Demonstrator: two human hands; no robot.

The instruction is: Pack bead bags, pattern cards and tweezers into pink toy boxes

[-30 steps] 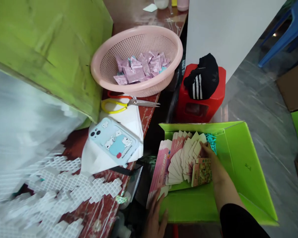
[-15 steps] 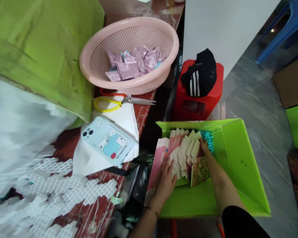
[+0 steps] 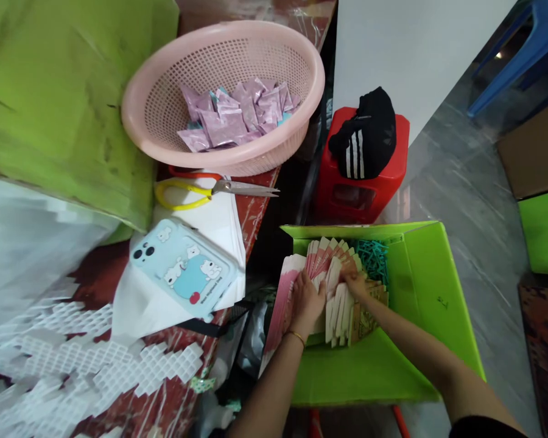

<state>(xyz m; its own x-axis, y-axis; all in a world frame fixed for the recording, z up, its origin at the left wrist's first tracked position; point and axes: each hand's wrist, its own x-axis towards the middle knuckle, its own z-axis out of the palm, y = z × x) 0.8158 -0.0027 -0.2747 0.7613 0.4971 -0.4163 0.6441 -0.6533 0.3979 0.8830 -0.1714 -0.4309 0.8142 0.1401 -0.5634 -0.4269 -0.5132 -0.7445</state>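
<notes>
Inside a bright green cardboard box (image 3: 438, 304) are several rows of flat pink-and-white card pieces (image 3: 292, 277), fanned and overlapping. My left hand (image 3: 309, 298) grips the edges of the pink cards on the left side, thumb toward the middle. My right hand (image 3: 354, 280) is closed over a bunch of pale cards (image 3: 338, 313) just beside it; some fingertips are hidden among them. Under and right of that hand stands a patterned brown-green card pack (image 3: 363, 319). Small teal plastic sticks (image 3: 372, 258) lie in the box's far corner.
Left, a red table (image 3: 164, 395) bears a phone in a blue case (image 3: 187, 267) on white paper, scissors (image 3: 210, 191), white lattice pieces (image 3: 164, 368) and a pink basket (image 3: 134, 103) of purple sachets (image 3: 228, 125). A black cap-like item (image 3: 372, 137) rests on a red stool (image 3: 395, 164).
My right hand has moved left from beside the teal sticks onto the pale cards, which now stand more bunched. My left hand has shifted slightly up and drawn its fingers in. The view has shifted slightly.
</notes>
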